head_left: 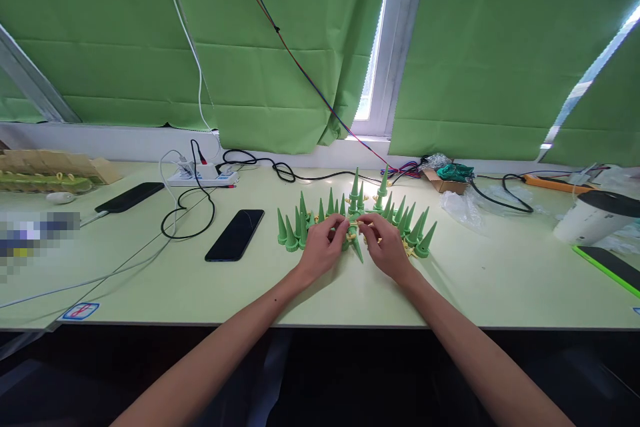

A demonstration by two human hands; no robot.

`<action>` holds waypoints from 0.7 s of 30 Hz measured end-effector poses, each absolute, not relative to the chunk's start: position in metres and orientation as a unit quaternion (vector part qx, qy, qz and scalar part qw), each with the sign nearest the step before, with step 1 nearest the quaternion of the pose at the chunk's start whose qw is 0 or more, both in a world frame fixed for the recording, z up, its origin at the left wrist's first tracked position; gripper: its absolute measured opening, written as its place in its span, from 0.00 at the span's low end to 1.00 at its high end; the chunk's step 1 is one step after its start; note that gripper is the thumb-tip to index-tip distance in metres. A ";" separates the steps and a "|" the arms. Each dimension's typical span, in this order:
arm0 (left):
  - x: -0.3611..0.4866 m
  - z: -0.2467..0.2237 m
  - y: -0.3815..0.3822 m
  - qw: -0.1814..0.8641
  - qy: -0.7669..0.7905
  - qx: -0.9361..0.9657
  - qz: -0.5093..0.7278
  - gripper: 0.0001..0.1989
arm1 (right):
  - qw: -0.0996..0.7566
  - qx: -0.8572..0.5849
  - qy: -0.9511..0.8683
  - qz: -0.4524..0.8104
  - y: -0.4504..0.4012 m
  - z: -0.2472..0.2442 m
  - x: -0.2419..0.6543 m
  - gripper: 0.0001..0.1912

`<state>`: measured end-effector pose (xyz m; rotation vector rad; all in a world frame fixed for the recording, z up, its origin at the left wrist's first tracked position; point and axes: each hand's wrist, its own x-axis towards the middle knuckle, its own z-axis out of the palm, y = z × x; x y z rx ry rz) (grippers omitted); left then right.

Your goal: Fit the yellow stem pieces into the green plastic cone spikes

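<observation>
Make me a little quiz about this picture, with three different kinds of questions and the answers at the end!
1. True or false: the white power strip is to the right of the green cones.

2. What colour are the curtains?
A) Red
B) Green
C) Blue

3. Fill in the gap: the flat black thing on the table nearest the left hand is a ____.

Key: 1. False, it is to the left of them. 2. B. 3. Phone.
</observation>
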<state>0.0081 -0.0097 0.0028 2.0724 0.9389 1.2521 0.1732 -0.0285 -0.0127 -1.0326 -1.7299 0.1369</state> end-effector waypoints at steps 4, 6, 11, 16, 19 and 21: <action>0.008 0.002 -0.009 0.270 0.350 0.766 0.466 0.15 | 0.533 -0.431 -0.726 0.060 -0.028 -0.012 0.173 0.09; 0.008 0.002 -0.009 0.269 0.350 0.768 0.465 0.14 | 0.531 -0.432 -0.727 0.059 -0.028 -0.012 0.174 0.09; 0.008 0.002 -0.010 0.272 0.351 0.768 0.462 0.13 | 0.524 -0.434 -0.731 0.055 -0.028 -0.013 0.174 0.09; 0.009 0.002 -0.010 0.268 0.350 0.769 0.463 0.13 | 0.524 -0.431 -0.732 0.054 -0.028 -0.012 0.174 0.08; 0.009 0.002 -0.010 0.258 0.352 0.765 0.474 0.14 | 0.525 -0.432 -0.732 0.053 -0.028 -0.013 0.174 0.09; 0.008 0.002 -0.010 0.251 0.360 0.758 0.483 0.14 | 0.525 -0.430 -0.733 0.053 -0.027 -0.014 0.174 0.09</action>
